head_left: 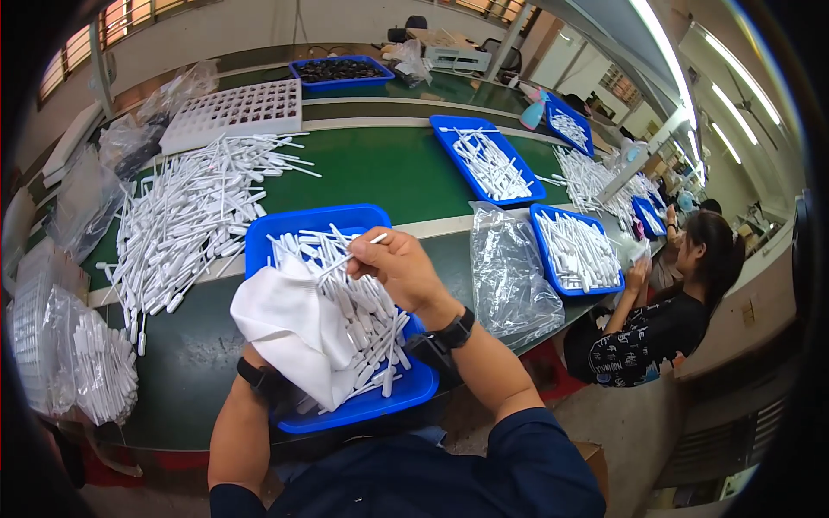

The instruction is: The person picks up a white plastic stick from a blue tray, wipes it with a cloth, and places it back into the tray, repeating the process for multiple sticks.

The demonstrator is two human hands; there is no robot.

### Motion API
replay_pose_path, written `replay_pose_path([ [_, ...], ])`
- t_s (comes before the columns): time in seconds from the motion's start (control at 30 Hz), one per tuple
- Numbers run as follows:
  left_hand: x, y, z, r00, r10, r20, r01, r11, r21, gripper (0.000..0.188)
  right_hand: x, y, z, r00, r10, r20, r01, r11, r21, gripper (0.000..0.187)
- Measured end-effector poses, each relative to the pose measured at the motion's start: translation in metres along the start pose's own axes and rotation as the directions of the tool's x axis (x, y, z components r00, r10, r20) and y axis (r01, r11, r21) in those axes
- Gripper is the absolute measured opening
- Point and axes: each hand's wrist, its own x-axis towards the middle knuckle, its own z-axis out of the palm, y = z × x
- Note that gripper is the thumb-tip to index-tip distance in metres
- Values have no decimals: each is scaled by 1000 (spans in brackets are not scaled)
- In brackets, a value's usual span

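Head view: white stick (pixel 335 268) pinched in R hand (pixel 393 266), over blue tray (pixel 416 395) at near edge of bench (pixel 173 375), lower end by white cloth (pixel 289 318). Cloth drapes L hand (pixel 253 354), mostly hidden; can't tell its grip. More sticks (pixel 370 321) in tray. Loose stick pile (pixel 190 220) twd bench's L end; clear bag (pixel 509 276) R of tray, nr same edge.

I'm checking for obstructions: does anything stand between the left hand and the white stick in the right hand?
Yes: the white cloth covers most of the left hand, standing between it and the white stick in the right hand.
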Motion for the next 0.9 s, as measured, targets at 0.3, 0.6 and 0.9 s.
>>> replay_pose_path([
  [0.3, 0, -32, -6, 998, 46, -33, -45, 999, 21, 38, 36, -66, -143, 825, -352, -442, 144, 887, -438, 9],
  [0.6, -2, -11, -3, 1000, 1, 25, -3, 997, 81, 43, 102, -92, -248, 794, -607, -31, -251, -282, -926, 25],
  [0.9, 2, -7, 3, 987, -128, 99, 116, 986, 117, 40, 253, 12, -66, 967, -9, 256, 251, -163, -954, 24],
])
